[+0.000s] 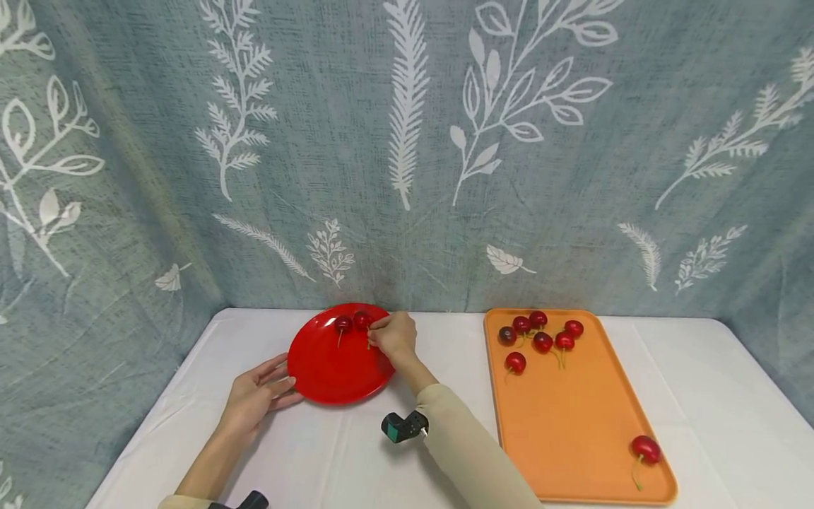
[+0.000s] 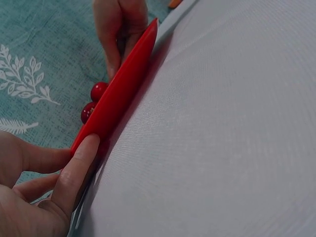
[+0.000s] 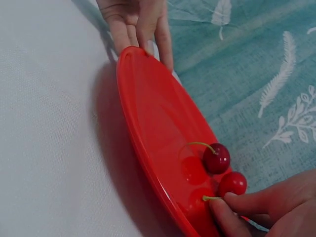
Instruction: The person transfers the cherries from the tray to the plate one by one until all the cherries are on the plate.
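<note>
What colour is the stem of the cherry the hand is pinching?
Green. The right hand pinches the cherry by its stem, clearest in the right wrist view.

plate (image 1: 331, 371) sits on the table (image 1: 699, 396) left of the tray (image 1: 572, 438), bit of a gap between them. two cherries (image 1: 352, 322) lie at the plate's far edge, side by side. left hand (image 1: 257, 396) touches the plate's near-left rim, right hand (image 1: 396, 338) is at its far-right edge by the cherries. on the tray, a cherry bunch (image 1: 540, 336) at the far end, one lone cherry (image 1: 646, 449) near-right.
</note>
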Motion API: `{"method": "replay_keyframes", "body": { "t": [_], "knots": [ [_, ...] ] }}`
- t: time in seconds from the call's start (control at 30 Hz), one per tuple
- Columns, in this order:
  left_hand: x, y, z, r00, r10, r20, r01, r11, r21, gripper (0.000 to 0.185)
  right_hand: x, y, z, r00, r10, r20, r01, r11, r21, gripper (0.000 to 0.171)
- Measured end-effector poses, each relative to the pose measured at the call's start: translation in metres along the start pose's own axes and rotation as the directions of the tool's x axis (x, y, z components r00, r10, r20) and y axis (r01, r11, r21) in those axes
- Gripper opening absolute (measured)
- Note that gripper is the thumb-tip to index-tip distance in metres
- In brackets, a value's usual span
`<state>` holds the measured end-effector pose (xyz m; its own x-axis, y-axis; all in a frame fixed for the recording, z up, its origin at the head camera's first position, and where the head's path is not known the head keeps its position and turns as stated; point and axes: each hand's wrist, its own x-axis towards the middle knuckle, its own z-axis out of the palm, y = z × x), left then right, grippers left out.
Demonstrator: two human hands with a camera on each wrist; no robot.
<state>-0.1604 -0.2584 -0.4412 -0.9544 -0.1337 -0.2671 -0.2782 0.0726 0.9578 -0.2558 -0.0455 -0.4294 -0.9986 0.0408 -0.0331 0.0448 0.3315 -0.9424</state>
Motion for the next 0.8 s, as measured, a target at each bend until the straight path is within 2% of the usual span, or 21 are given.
{"method": "replay_keyframes", "body": {
  "t": [0.37, 0.5, 0.63, 0.8],
  "knots": [
    [0.000, 0.002, -0.001, 1.000, 0.003, 0.014, -0.003, 1.000, 0.001, 0.060, -0.001, 0.000, -0.001, 1.000, 0.015, 0.012, -0.016, 0.999, 0.037, 0.006],
    [0.000, 0.001, 0.000, 1.000, 0.004, 0.014, -0.004, 1.000, -0.004, 0.059, 0.000, 0.001, -0.003, 0.999, 0.044, 0.008, -0.045, 0.991, 0.125, 0.007],
    [0.000, 0.001, 0.000, 1.000, 0.003, 0.014, -0.003, 1.000, -0.008, 0.059, 0.000, 0.002, -0.006, 0.998, 0.062, 0.020, -0.065, 0.969, 0.240, 0.009],
    [0.000, 0.001, 0.000, 1.000, -0.005, 0.009, 0.005, 1.000, -0.003, 0.060, -0.003, -0.004, -0.014, 0.997, 0.029, 0.069, -0.048, 0.957, 0.287, 0.012]
  ]
}}
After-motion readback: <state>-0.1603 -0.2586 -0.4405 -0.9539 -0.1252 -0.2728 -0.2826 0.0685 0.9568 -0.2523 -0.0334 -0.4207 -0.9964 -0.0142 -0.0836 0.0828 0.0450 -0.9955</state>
